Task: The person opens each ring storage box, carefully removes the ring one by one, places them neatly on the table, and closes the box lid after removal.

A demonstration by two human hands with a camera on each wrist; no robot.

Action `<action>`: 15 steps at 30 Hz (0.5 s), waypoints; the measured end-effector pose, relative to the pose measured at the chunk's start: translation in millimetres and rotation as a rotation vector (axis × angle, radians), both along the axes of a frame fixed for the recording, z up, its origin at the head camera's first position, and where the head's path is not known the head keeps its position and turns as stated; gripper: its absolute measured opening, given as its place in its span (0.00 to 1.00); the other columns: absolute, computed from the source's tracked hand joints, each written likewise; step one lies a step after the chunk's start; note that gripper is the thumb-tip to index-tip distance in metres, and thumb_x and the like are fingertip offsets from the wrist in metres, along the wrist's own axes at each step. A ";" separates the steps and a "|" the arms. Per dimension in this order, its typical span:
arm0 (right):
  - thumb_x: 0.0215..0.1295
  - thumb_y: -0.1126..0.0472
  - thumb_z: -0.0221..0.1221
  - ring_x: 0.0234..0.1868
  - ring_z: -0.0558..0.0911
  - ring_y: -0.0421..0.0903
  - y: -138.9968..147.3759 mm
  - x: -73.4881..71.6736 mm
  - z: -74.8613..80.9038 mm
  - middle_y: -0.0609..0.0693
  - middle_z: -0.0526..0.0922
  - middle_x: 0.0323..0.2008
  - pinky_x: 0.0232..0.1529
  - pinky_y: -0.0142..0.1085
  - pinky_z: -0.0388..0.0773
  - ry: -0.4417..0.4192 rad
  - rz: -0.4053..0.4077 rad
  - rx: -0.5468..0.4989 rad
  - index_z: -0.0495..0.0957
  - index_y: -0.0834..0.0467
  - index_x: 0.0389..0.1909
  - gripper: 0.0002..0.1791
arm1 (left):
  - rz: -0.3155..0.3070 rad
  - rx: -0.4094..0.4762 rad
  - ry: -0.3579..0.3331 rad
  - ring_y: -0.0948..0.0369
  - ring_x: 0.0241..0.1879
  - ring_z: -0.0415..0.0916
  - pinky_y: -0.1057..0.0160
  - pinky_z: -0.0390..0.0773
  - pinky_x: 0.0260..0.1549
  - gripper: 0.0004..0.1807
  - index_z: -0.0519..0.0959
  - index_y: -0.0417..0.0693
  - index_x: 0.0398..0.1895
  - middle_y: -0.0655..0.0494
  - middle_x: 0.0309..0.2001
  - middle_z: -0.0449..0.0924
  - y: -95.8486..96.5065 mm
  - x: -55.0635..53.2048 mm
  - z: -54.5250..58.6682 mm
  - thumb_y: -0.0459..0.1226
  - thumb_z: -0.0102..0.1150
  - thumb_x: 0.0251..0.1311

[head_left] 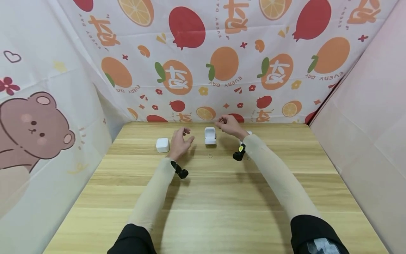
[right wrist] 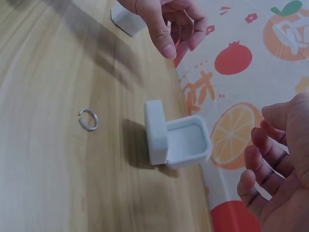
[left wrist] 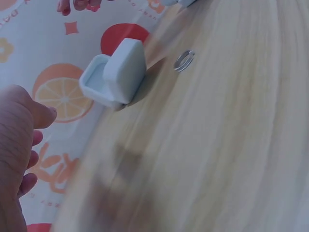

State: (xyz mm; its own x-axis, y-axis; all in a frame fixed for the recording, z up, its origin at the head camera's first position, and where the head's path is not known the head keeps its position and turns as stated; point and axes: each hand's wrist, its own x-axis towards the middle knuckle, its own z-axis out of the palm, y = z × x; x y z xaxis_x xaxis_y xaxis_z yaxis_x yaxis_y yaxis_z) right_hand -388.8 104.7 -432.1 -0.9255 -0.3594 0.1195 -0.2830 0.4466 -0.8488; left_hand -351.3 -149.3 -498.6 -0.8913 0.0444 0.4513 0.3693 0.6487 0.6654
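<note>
Between my two hands a small white ring box (head_left: 210, 135) stands with its lid raised; the right wrist view shows the box (right wrist: 186, 140) from the side. In front of it lies a silver ring (right wrist: 89, 120) on the table. My left hand (head_left: 180, 144) hovers left of the box, fingers loosely bent and holding nothing. To the right of the box and a little farther back, my right hand (head_left: 231, 126) is raised, its relaxed fingers (right wrist: 263, 150) also without anything between them. A closed white box (head_left: 162, 145) sits beside my left hand.
Another white box (head_left: 249, 133) is mostly hidden behind my right wrist, with a second ring (head_left: 248, 158) near it. The wooden table (head_left: 203, 211) ends at a fruit-print cloth (head_left: 196, 102) behind the boxes. Pale cloth walls flank both sides.
</note>
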 end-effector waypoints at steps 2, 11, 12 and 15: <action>0.61 0.51 0.55 0.31 0.77 0.55 -2.3 -1.6 1.5 0.49 0.78 0.25 0.25 0.32 0.70 0.004 0.007 0.013 0.76 0.58 0.38 0.14 | 0.002 -0.021 0.010 0.50 0.46 0.68 0.56 0.66 0.47 0.16 0.72 0.46 0.43 0.47 0.42 0.76 -3.9 0.7 3.4 0.38 0.62 0.52; 0.60 0.52 0.56 0.28 0.75 0.44 -17.1 -4.7 7.9 0.56 0.80 0.32 0.26 0.31 0.70 0.024 0.050 0.036 0.76 0.53 0.35 0.09 | 0.009 -0.070 -0.030 0.50 0.50 0.67 0.55 0.65 0.50 0.20 0.72 0.47 0.48 0.48 0.47 0.75 -24.3 8.6 16.5 0.42 0.61 0.52; 0.60 0.52 0.56 0.27 0.74 0.43 -19.0 -4.5 9.3 0.56 0.80 0.31 0.26 0.31 0.69 0.032 0.052 0.035 0.76 0.52 0.35 0.08 | 0.009 -0.072 -0.034 0.51 0.50 0.67 0.55 0.65 0.50 0.20 0.72 0.48 0.49 0.47 0.48 0.75 -26.9 9.2 17.5 0.42 0.61 0.53; 0.60 0.54 0.56 0.27 0.74 0.42 -25.0 -4.4 13.0 0.54 0.78 0.29 0.26 0.31 0.68 0.057 0.071 0.029 0.75 0.53 0.36 0.08 | 0.016 -0.085 -0.025 0.51 0.49 0.66 0.54 0.64 0.51 0.21 0.72 0.47 0.50 0.46 0.49 0.75 -37.3 10.6 19.6 0.41 0.62 0.52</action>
